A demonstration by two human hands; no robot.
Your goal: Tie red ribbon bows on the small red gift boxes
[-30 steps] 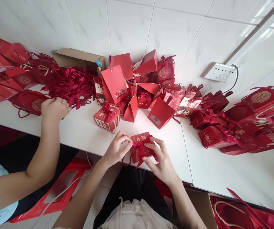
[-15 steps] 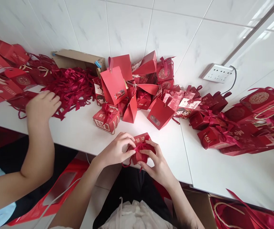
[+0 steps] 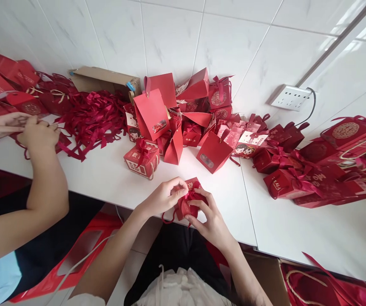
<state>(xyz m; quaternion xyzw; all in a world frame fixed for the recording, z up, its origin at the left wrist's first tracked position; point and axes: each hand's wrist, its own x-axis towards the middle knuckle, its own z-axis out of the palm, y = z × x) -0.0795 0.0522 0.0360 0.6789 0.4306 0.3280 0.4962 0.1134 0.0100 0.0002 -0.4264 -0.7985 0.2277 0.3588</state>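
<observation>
A small red gift box with gold characters rests at the table's near edge, between my hands. A dark red satin ribbon is gathered into a bow on its top. My left hand pinches the ribbon with thumb and forefinger from the left. From the right, my right hand curls its fingers over the box and ribbon, partly hiding both. A loose ribbon or cord loop hangs at the box's left side. Just beyond stands a box with a finished bow and a rope handle.
Red gift boxes are heaped against the tiled wall, beside a pile of ribbons and a cardboard box. More boxes stand right, below a power strip. At left, a co-worker's hands work over red boxes.
My left hand has shifted its pinch slightly up and right along the ribbon; my right hand stays nearly still. The co-worker's hands have come together at the left.
</observation>
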